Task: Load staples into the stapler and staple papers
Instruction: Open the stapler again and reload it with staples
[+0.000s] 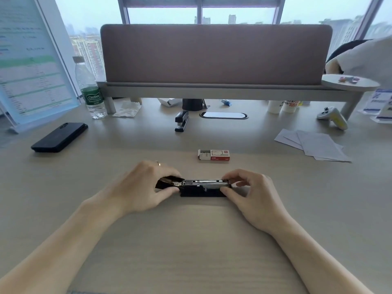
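Stapler [204,187] flipped open on desk [191,240], both hands pinching opposite ends: left [146,187], right [252,194]

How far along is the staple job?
Done: staple box is open on the desk, and the stapler lies opened, metal channel exposed. In hand: left hand holds the hinged-back top, right hand is at the channel's front end; whether staples are seated I can't tell. Left: close it and staple the papers, lying loose at far right.
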